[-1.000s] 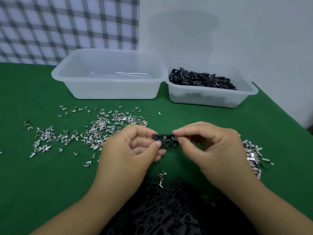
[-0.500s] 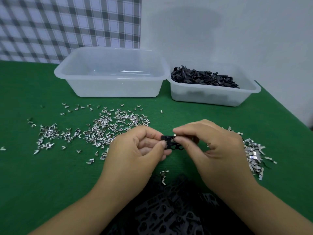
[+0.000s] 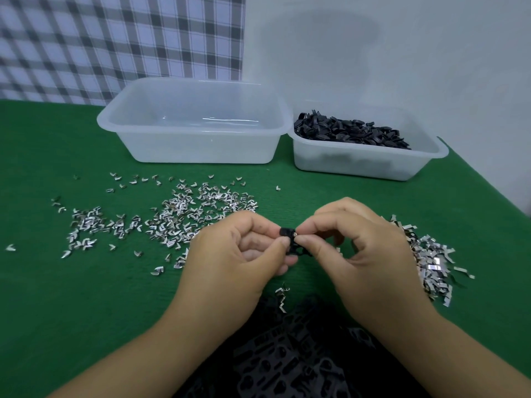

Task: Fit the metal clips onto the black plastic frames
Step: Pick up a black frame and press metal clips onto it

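A small black plastic frame [image 3: 290,239] is pinched between both hands above the green table. My left hand [image 3: 235,254] holds its left end with thumb and forefinger. My right hand [image 3: 365,254] grips its right end, and a tiny metal clip [image 3: 295,233] shows at my right fingertips on the frame's top edge. Most of the frame is hidden by fingers. Loose metal clips [image 3: 178,216] lie scattered left of my hands, and another clip pile [image 3: 431,259] lies to the right. A heap of black frames [image 3: 293,360] sits near me between my forearms.
Two translucent plastic tubs stand at the back: an empty one [image 3: 195,150] on the left and one [image 3: 367,165] filled with black parts [image 3: 350,133] on the right. The green table [image 3: 71,311] ends at a white wall on the right.
My hands have drawn closer together, so less of the frame shows between my fingers. The frame has turned slightly, and the view has shifted a little.
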{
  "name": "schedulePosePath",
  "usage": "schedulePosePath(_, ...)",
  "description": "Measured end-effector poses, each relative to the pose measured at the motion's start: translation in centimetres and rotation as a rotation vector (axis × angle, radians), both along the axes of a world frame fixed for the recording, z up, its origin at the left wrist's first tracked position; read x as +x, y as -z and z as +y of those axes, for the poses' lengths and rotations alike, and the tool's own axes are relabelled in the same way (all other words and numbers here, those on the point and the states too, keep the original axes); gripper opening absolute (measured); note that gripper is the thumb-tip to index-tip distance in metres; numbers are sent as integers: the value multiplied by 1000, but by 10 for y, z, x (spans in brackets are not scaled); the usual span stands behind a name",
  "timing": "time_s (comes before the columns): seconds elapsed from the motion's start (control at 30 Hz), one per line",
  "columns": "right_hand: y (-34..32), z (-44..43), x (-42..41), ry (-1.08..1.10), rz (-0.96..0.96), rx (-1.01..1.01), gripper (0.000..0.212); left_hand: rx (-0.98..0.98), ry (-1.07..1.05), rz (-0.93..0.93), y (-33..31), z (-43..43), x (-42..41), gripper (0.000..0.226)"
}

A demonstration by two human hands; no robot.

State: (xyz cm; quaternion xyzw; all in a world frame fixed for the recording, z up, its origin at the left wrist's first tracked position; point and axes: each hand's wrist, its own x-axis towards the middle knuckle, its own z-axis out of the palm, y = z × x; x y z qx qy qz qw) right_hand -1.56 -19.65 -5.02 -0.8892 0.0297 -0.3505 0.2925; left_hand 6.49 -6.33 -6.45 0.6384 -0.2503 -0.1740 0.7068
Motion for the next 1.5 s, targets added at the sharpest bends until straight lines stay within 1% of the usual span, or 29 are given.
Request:
schedulePosePath(0.13,0,0,1,3,-1,0,3,-15,22,13,-1,0,-1,15)
schedulePosePath(0.27,1,2,1,17,-10,-49,2,-41,41,23,-2,0,-2,16)
schedulePosePath(0.37,1,1,2,11,-5,-61,3,-28,41,-10,-2,1,-1,18)
schedulePosePath(0.5,0,-3,2,-43,21,36,4,42,19,-154,-1,0,-1,20)
schedulePosePath(0.6,1,-4,3,-62,77,101,13,94,-5,-306,-1,2,0,22)
schedulePosePath(0.67,1,-5,4,-85,112,126,14,136,-40,-418,0,2,0,22)
schedulePosePath(0.73,1,-5,4,-91,125,122,12,161,-65,-485,0,2,0,23)
schedulePosePath(0.83,0,-5,3,-69,126,58,9,163,-76,-520,0,1,-1,22)
schedulePosePath(0.97,0,-4,2,-41,122,-46,8,137,-65,-478,2,0,-1,20)
schedulePosePath(1.07,-5,-5,3,-37,139,-27,12,108,-63,-352,4,-2,-1,21)
schedulePosePath(1.17,-14,-12,2,-10,199,-24,25,25,-159,-212,3,-1,3,22)
schedulePosePath(1.2,-16,-12,1,-17,221,-41,23,-1,-196,-167,3,-1,5,21)
schedulePosePath(1.3,-15,-10,-3,-125,344,-102,12,-59,-247,-57,3,1,11,17)
schedulePosePath(1.4,-10,-7,-4,-270,479,-143,15,-65,-244,-35,3,2,11,17)
schedulePosePath(1.5,-4,-6,-3,-322,537,-149,19,-65,-240,-18,3,2,11,16)
